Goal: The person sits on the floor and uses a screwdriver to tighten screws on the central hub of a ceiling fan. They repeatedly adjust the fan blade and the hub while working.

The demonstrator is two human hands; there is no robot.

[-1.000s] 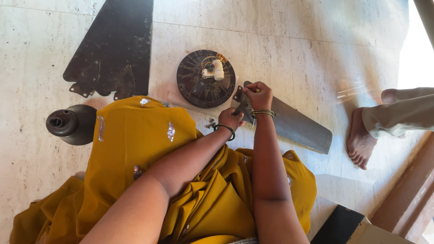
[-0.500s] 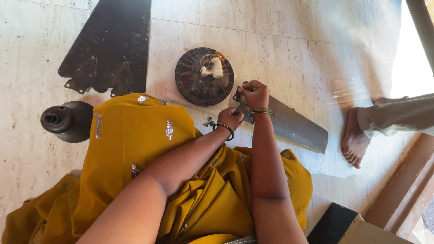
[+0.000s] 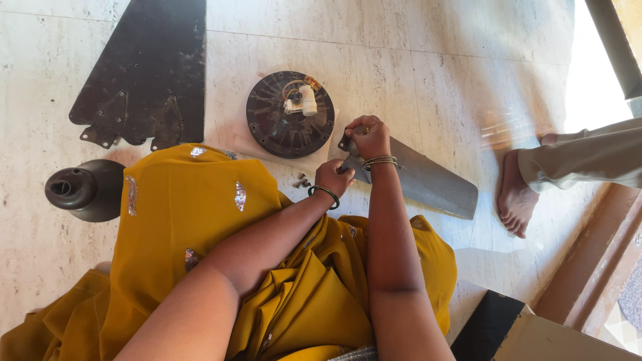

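Observation:
A dark grey fan blade (image 3: pixel 428 180) lies on the pale stone floor. My right hand (image 3: pixel 370 137) grips its narrow bracket end from above. My left hand (image 3: pixel 332 178) is closed at the same end from below, fingers curled against the blade. Just beyond them sits a round dark fan motor (image 3: pixel 289 115) with a white part and wires on top, resting on a white sheet. A few small screws (image 3: pixel 301 180) lie on the floor next to my left hand.
Two more dark blades (image 3: pixel 150 73) lie at the upper left. A dark bell-shaped fan cover (image 3: pixel 83 190) stands at the left by my yellow-clad knee (image 3: pixel 180 214). Another person's bare foot (image 3: pixel 513 190) rests at the right. A cardboard box (image 3: pixel 555 337) sits at the lower right.
Both hands stay on the blade's bracket end with only slight shifts. The other person's foot at the right has moved a little.

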